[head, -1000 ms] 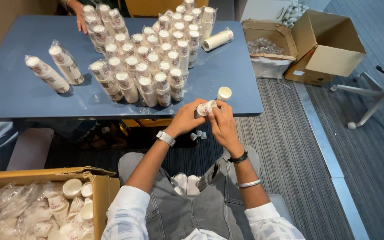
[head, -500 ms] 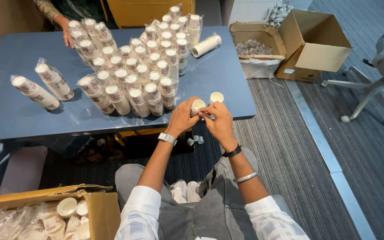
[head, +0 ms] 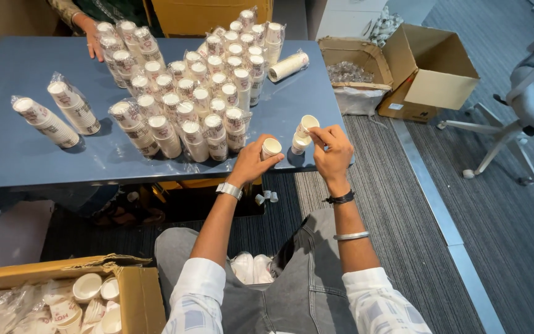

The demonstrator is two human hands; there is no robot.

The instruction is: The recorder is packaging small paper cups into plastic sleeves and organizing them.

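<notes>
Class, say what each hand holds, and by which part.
Left hand grips a short cup stack by its side. Right hand pinches another cup stack near its top rim.

The left hand [head: 253,162] grips a small paper cup [head: 271,147] at the near edge of the blue table [head: 26,80]. The right hand [head: 332,150] pinches a short stack of cups [head: 304,133] just beside it. Behind them stand many plastic-wrapped cup sleeves [head: 186,105]. An open cardboard box [head: 424,74] sits on the floor to the right, and another person's hand [head: 92,44] rests at the far edge.
</notes>
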